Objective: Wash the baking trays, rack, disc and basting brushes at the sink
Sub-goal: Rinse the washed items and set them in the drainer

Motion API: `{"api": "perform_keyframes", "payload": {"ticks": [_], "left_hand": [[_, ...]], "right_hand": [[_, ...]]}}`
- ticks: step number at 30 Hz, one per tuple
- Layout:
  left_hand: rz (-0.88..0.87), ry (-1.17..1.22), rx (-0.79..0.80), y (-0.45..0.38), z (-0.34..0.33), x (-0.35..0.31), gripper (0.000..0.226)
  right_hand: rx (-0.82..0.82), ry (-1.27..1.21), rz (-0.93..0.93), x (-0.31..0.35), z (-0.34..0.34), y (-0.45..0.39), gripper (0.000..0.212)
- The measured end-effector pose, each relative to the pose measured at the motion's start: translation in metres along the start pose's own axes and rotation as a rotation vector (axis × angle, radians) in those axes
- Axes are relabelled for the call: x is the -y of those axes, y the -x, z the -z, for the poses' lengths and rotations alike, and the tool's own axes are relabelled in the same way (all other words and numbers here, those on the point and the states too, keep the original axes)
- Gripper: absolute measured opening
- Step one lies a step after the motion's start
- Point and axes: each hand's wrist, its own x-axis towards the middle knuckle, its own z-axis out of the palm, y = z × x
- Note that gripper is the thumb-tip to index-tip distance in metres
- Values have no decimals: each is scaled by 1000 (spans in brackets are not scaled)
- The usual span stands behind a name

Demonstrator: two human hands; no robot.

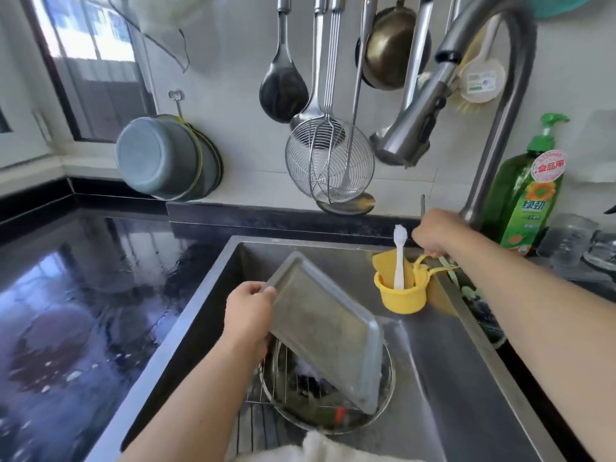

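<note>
My left hand [248, 315] grips the upper left edge of a grey metal baking tray [325, 325], which tilts steeply in the steel sink [450, 378] with its lower corner down. Under the tray lie a wire rack [266, 381] and a round metal disc [383, 395]. A small red piece [340, 413] shows on the disc. At the sink's back right rim my right hand [433, 233] curls its fingers round the yellow handle loop [420, 260] of a yellow cup [401, 291]. A white brush [399, 255] stands upright in that cup.
The pull-out faucet head [413, 128] hangs above the sink's right half. A green dish soap bottle [526, 195] and glassware [566, 241] stand to the right. Ladles and a wire skimmer [328, 161] hang on the wall. Wet black counter [83, 278] lies left. White cloth [320, 448] is at the front.
</note>
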Motion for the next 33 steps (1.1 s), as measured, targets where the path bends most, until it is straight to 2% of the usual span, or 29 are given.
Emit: {"api": "perform_keyframes", "payload": {"ticks": [2, 5, 7, 10, 12, 14, 16, 21, 25, 30, 33], "left_hand": [[69, 44, 46, 0, -3, 0, 14], [118, 81, 107, 9, -8, -2, 13], [129, 86, 159, 14, -9, 0, 14], [143, 98, 189, 19, -10, 1, 13], [150, 104, 190, 21, -12, 1, 12], [159, 127, 214, 23, -13, 0, 14], [178, 165, 248, 22, -12, 0, 19], [225, 275, 289, 17, -9, -1, 32], [254, 361, 287, 12, -7, 1, 36], [250, 399, 228, 6, -14, 5, 35], [244, 374, 191, 7, -16, 7, 37]], "right_hand": [[26, 73, 37, 0, -1, 4, 18], [117, -135, 9, -7, 11, 22, 23], [48, -450, 66, -5, 28, 47, 40], [-172, -1049, 268, 4, 67, 100, 38], [-125, -1406, 415, 13, 92, 128, 30], [-7, -1556, 511, 24, 110, 141, 18], [-6, -1557, 539, 36, 122, 139, 13], [-268, -1428, 397, 63, 133, 111, 26], [-331, -1276, 340, 74, 119, 100, 14], [-236, -1148, 323, 69, 68, 121, 15], [-150, -1110, 288, 78, 30, 133, 26]]}}
